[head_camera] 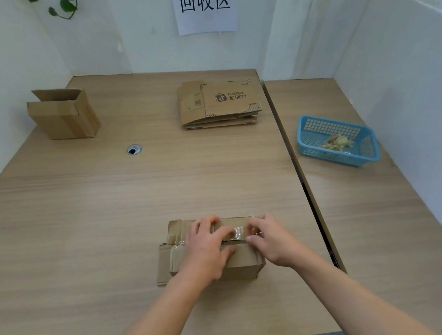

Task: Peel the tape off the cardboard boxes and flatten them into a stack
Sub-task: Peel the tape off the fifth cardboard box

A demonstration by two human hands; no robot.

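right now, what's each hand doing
Left hand: curled over the box, gripping it.
Right hand: pinching the tape on the box top.

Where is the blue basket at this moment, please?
In the head view, the blue basket sits on the right-hand table, right of the flattened cardboard stack, beside the white partition.

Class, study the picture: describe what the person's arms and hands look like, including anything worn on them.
The left forearm and right forearm are bare as far as the frame shows, with no sleeve in view. The left hand and right hand wear no gloves, and no watch, bracelet or ring shows.
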